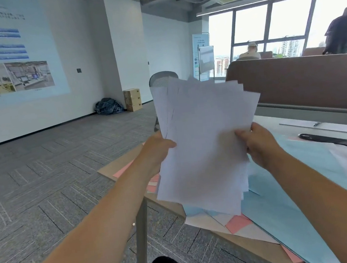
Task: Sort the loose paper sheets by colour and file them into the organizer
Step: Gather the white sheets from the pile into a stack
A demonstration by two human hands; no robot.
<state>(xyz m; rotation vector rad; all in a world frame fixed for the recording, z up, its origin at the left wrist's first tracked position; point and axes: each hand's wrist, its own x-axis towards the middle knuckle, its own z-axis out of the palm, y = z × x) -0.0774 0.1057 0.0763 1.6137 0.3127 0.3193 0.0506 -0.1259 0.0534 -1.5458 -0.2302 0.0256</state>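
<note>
White sheets (206, 140) gathered in fanned stack, held above table (107, 168). Stack pinched at its sides by left hand (155, 153) and right hand (259, 144). Blue sheets (286, 205) and pink sheets (238, 225) left mixed on table. Organizer not seen; filing judged not started.

a black oval object (333, 140) lies near the tabletop's (276, 118) far edge, while cardboard boxes (133, 99) and a dark bag (108, 106) sit by the wall.

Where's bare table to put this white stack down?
Bare table shows along the far side, between the blue sheets and the partition, around the cable slot. A small corner left of the pink sheet too. Nearer, sheets overlap everywhere.
</note>
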